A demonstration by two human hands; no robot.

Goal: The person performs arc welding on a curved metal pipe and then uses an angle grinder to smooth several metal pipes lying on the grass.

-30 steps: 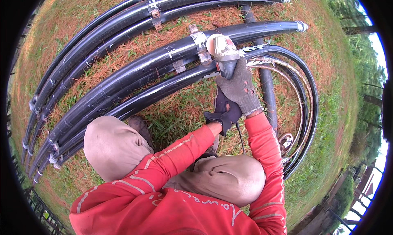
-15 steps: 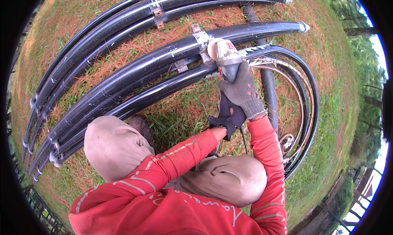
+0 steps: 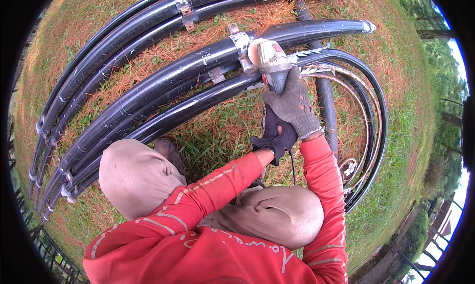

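I am squatting over long black pipes (image 3: 163, 81) that lie on grass and pine needles. Both hands hold a grey angle grinder (image 3: 271, 61). My right hand (image 3: 293, 106), in a grey knit glove, is wrapped round the grinder's body just behind the head. At the dark rear handle, my left hand (image 3: 271, 138) grips the tool. The grinder's head rests against a metal clamp (image 3: 241, 40) that bands one thick pipe. A thin cord (image 3: 293, 165) hangs from the tool's rear.
More clamps (image 3: 184, 9) join the far pipes. Thinner black pipe curves in a coil (image 3: 376, 116) at the right. My tan-trousered knees (image 3: 133, 175) and a shoe (image 3: 166, 148) fill the foreground. A dark fence (image 3: 44, 249) runs at lower left.
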